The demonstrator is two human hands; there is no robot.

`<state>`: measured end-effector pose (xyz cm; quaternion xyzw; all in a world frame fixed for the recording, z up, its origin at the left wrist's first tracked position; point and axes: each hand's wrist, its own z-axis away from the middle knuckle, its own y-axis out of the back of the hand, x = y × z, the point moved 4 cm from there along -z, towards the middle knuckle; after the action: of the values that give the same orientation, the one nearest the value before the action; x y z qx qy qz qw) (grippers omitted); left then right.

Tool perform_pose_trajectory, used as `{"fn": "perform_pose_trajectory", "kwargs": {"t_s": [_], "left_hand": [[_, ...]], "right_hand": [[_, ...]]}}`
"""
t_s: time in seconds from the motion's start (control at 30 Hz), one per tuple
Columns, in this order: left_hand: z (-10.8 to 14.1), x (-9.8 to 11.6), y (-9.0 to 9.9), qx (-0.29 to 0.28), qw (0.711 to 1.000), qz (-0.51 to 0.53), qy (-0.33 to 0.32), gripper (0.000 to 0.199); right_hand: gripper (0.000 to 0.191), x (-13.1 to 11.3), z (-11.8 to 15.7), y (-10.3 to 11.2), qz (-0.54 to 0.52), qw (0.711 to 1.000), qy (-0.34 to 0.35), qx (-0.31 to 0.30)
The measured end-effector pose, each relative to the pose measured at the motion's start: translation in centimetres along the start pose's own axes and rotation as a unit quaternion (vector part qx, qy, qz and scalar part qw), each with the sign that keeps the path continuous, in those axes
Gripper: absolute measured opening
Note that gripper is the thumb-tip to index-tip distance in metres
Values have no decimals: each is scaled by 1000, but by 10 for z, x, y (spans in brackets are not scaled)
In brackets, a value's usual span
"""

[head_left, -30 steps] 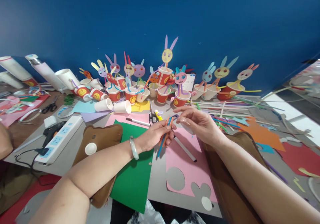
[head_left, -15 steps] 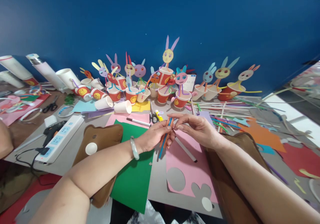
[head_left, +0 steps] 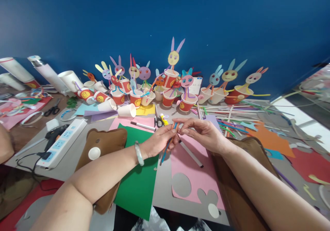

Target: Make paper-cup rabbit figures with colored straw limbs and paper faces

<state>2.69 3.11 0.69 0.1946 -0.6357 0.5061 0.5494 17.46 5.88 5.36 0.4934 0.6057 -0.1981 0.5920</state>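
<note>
Between the green sheet (head_left: 136,179) and the pink sheet (head_left: 185,165), just above the table, I log the following.

Item: blue and orange sticks (head_left: 164,154), a slim bundle, slanting, lower ends free. Left hand (head_left: 163,138): closed on them, thumb against fingers, a hold I judge good for keeping them together while leaving the tops within reach. Right hand (head_left: 205,133): fingers bent inward, tips meeting the left fingers by the upper ends; whether they grip a stick, I cannot tell.

Item: two brown cushions, one (head_left: 90,138) beneath the left forearm, one (head_left: 229,189) beneath the right, probably padding for the arms.

Item: white marker (head_left: 191,155), lying across the pink sheet, close under the hands. Second marker (head_left: 143,125), scissors (head_left: 158,122) and yellow tube (head_left: 163,119), just beyond the left hand, crowding that side.

Item: rabbit figures (head_left: 187,81) in paper cups (head_left: 188,103), ranked along the blue wall, hemming in forward reach. Loose sticks (head_left: 229,114), heaped beyond the right hand. Power strip (head_left: 62,143), far left.
</note>
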Motion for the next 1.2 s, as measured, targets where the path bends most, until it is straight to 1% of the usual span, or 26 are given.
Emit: {"fn": "perform_pose_trajectory", "kwargs": {"t_s": [0.07,0.13,0.2,0.27,0.33,0.5,0.8,0.93,1.03,1.2], "left_hand": [[-1,1,1,2,1000,-3,-10,34],[-2,1,2,11,1000,-8,-20,34],[-2,1,4,22,999,-19,-30,36],[-3,0,4,31,998,-35,-36,37],[-3,0,5,35,997,-51,-39,37],[-1,0,4,35,995,-86,-36,38],[-1,-5,2,34,993,-107,-42,37],[-1,-6,2,34,991,-118,-49,40],[0,-5,1,29,988,-138,-66,43],[3,-1,-2,29,980,-177,-85,46]], "right_hand": [[23,-4,-1,0,14,1000,7,12],[26,-7,-1,3,34,999,8,40],[30,-8,-1,6,58,996,-4,73],[34,-6,-2,8,80,992,-24,91],[36,-5,-3,9,97,990,-40,95],[39,-6,-4,6,111,988,-54,93],[36,4,-1,-2,102,988,-95,68],[34,5,0,-4,97,988,-95,73],[32,2,0,-6,101,988,-92,77],[32,2,0,-7,119,982,-110,99]]}}
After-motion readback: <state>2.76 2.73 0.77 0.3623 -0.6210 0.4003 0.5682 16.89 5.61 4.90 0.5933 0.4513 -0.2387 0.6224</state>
